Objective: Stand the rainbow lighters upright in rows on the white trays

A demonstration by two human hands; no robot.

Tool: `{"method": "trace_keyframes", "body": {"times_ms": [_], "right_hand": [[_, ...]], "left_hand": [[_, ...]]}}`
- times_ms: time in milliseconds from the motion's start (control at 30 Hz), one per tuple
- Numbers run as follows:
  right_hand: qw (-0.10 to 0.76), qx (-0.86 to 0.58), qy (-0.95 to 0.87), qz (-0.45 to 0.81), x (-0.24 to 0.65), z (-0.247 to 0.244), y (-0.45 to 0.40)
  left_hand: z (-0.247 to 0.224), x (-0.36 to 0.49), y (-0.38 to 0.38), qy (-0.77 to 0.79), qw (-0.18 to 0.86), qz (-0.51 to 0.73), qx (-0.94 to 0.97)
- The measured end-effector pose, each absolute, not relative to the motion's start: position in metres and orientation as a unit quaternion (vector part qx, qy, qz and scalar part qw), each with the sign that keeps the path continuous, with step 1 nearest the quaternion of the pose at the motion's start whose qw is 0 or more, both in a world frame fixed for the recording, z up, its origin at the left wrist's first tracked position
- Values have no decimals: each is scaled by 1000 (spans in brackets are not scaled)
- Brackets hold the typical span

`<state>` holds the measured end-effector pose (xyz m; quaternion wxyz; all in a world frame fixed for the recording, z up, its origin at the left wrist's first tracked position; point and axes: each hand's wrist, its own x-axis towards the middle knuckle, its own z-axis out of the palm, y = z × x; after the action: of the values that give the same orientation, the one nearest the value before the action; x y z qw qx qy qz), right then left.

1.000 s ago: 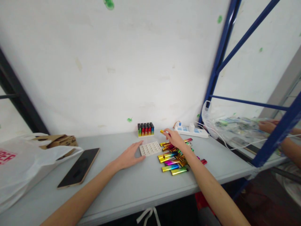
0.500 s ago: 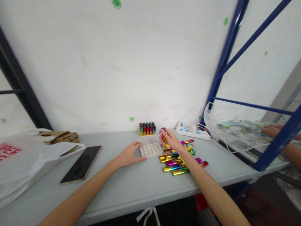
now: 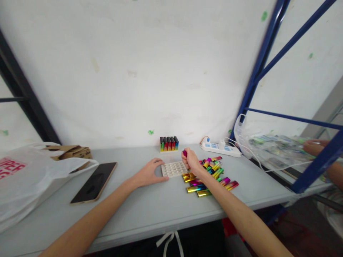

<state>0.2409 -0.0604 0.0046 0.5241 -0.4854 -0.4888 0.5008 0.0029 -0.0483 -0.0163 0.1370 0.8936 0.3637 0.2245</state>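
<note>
My left hand [image 3: 150, 173] curves around the left side of a white tray [image 3: 173, 169] with rows of small pockets, thumb at its front edge and fingertips by its back corner. My right hand [image 3: 191, 162] is closed just above the tray's right end. A purple end of a shiny lighter shell [image 3: 184, 153] shows at the top of its fist; the rest is hidden by the fingers. Beneath my right wrist and forearm lies a loose pile of metallic lighter shells [image 3: 195, 189] in gold, purple, blue, green and red.
A block of upright coloured lighter shells with black ends [image 3: 169, 144] stands near the wall. A power strip [image 3: 221, 148] with cables lies behind right. At left are a phone [image 3: 93, 184], a plastic bag [image 3: 34, 182] and cardboard [image 3: 71, 151]. Another person's hand [image 3: 313, 146] is beyond the blue frame [image 3: 252, 89].
My right hand has turned and closed more into a fist around the shell, above the tray's right end. My left hand stays at the tray. The whole view has shifted slightly.
</note>
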Motion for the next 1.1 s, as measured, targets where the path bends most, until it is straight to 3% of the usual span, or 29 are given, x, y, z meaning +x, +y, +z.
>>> {"method": "trace_keyframes", "body": {"times_ms": [933, 1100], "right_hand": [[520, -442, -542, 490, 244, -1, -56], [493, -397, -676, 378, 245, -7, -51]], "left_hand": [[-18, -1, -46, 375, 153, 253, 879], [-18, 0, -47, 370, 162, 259, 877]]}}
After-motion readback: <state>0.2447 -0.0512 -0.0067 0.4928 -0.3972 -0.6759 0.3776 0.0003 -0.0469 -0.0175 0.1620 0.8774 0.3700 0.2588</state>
